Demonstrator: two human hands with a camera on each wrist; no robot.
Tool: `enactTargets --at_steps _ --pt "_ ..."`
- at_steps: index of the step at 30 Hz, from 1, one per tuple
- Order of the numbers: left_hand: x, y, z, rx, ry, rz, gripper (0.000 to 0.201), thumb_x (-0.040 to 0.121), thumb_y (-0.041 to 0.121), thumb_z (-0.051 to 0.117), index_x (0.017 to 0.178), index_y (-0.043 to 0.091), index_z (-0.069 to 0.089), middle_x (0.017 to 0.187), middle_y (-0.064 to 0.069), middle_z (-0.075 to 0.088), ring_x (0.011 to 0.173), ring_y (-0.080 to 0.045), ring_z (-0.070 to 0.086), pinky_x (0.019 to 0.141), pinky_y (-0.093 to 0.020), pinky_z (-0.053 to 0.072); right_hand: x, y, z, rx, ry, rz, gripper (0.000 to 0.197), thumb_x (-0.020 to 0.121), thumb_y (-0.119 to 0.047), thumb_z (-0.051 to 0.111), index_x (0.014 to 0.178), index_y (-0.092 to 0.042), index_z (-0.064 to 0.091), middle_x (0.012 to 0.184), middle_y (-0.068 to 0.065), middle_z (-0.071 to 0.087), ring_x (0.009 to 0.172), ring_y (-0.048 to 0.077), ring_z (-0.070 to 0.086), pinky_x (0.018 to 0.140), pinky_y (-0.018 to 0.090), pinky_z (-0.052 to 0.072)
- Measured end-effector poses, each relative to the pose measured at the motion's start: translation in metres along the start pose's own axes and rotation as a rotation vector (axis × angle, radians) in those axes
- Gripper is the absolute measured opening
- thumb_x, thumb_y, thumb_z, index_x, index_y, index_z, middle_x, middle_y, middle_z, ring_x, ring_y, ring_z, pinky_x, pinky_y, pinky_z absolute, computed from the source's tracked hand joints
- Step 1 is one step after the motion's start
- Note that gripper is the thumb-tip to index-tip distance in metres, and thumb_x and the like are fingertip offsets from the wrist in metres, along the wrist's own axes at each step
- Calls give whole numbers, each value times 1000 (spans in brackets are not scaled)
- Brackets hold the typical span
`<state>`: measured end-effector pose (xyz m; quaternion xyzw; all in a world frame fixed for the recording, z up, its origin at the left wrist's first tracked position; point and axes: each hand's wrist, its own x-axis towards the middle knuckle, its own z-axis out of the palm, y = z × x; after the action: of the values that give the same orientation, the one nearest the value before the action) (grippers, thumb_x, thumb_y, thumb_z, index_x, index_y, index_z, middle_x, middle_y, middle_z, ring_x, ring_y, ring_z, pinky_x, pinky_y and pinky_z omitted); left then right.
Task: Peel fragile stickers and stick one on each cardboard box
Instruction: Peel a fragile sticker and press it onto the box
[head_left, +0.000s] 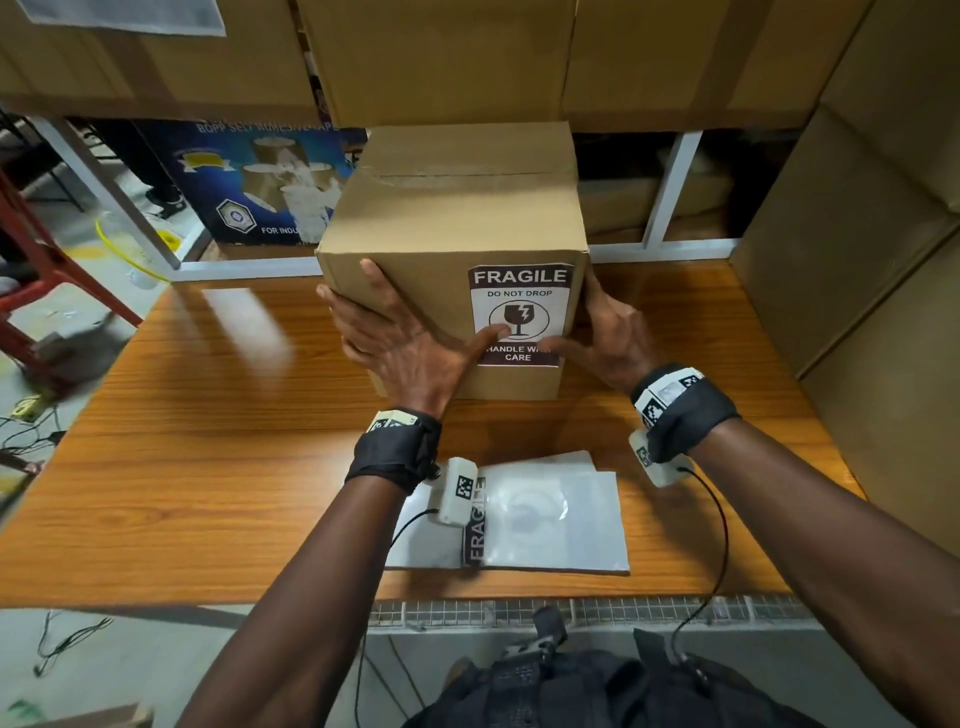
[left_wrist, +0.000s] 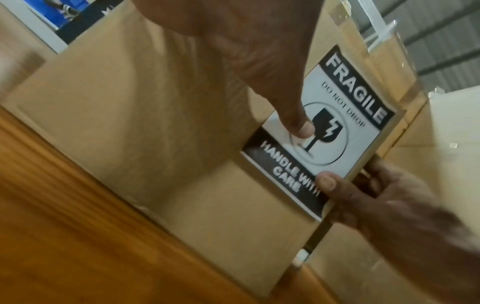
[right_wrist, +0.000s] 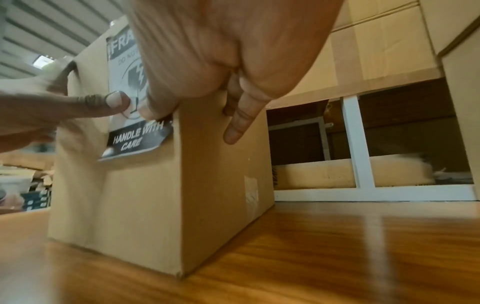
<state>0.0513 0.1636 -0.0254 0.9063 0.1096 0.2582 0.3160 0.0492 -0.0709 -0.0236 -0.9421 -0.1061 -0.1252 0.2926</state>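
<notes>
Cardboard box (head_left: 457, 218) at table (head_left: 208, 441) centre; fragile sticker (head_left: 521, 296) on near face. Left hand (head_left: 400, 338), right hand (head_left: 608, 332), fingers extended, clasp both edges, thumbs pressing sticker. Sticker sheets (head_left: 550, 519) at 6 o'clock.

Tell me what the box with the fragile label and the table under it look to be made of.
Brown taped box: plain matte corrugated cardboard, judging by its folded edges. Black-and-white fragile sticker: probably glossy printed paper or film. Orange-brown table: glossy wood-grain surface showing reflections, possibly laminate.
</notes>
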Motion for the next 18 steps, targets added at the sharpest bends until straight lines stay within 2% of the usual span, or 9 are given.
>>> enactTargets --at_steps 2,4,7,10,12,14,16,18 --pt "-2 -11 1 27 11 67 159 40 104 59 148 35 -33 158 -43 -9 148 -56 5 113 -69 17 -4 -1 4 -19 -43 40 110 83 -44 78 162 -13 7 143 18 56 125 39 59 101 48 50" --pt "-3 -23 2 81 30 147 162 41 100 65 147 37 -39 156 -47 -4 147 -57 7 110 -70 22 -6 -1 8 -7 -65 43 111 82 -32 82 161 -16 6 147 15 53 128 40 57 103 53 49" --pt "-4 -31 1 105 41 196 160 44 96 69 147 39 -39 155 -47 -1 147 -56 8 109 -70 25 -8 -2 12 11 -79 34 116 81 -31 83 162 -22 1 150 12 50 130 40 55 102 59 50" --pt "-5 -27 -1 25 6 170 155 45 93 72 145 48 -38 159 -41 -10 149 -54 5 111 -70 19 -9 -2 14 66 -51 81 115 83 -36 81 162 -27 -1 149 12 51 130 40 55 102 59 50" --pt "-5 -20 -1 -44 20 116 149 47 96 66 144 51 -38 161 -36 -12 150 -53 4 112 -71 15 -12 -4 18 172 22 97 108 84 -50 76 160 -33 1 143 11 58 123 37 60 96 54 55" --pt "-4 -12 2 -74 54 53 147 47 100 60 144 49 -39 163 -33 -13 150 -51 6 113 -71 15 -13 -9 23 279 107 129 98 84 -62 68 159 -29 15 133 9 66 113 29 67 87 42 60" --pt "-4 -5 5 -73 57 6 149 46 103 56 144 46 -40 164 -31 -14 151 -50 6 114 -68 15 -11 -15 29 283 161 182 85 85 -63 66 151 -18 37 126 8 69 107 26 70 80 28 57" --pt "-5 -1 7 -44 47 -24 152 44 106 53 145 42 -40 164 -31 -15 152 -49 4 114 -66 17 -10 -19 33 233 210 192 74 86 -59 68 141 -14 50 123 9 71 105 28 72 79 26 55"
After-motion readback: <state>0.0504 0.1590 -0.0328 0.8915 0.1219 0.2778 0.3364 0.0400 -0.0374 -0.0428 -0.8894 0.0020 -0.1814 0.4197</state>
